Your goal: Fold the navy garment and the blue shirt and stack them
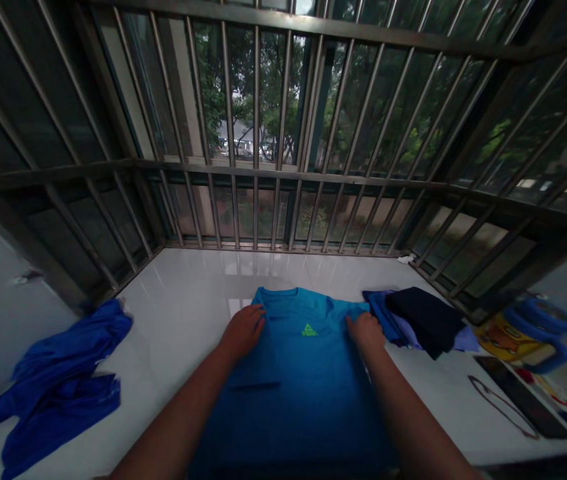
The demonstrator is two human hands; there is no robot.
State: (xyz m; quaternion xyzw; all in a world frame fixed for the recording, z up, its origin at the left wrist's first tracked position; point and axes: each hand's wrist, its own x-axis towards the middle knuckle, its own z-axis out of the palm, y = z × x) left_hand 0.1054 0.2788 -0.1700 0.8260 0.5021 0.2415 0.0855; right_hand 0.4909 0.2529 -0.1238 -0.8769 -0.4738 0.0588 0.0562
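A blue T-shirt [308,380] lies front side up on the white ledge before me, its neckline toward the window and a small green logo on the chest. My left hand [247,330] is at the shirt's left shoulder, fingers curled on the fabric. On the opposite side, my right hand [367,330] grips the cloth by the right sleeve, which is spread outward. The left sleeve does not show beyond the left hand. My forearms cover parts of both shirt sides, and its lower end runs into shadow at the bottom.
Crumpled blue clothing [68,373] lies at left. Folded dark and purple clothes [420,317] sit just past my right hand. Farther right are a yellow-and-blue container [518,333], a dark flat object [523,397] and a thin cord loop [503,403]. Metal bars [283,175] enclose the ledge.
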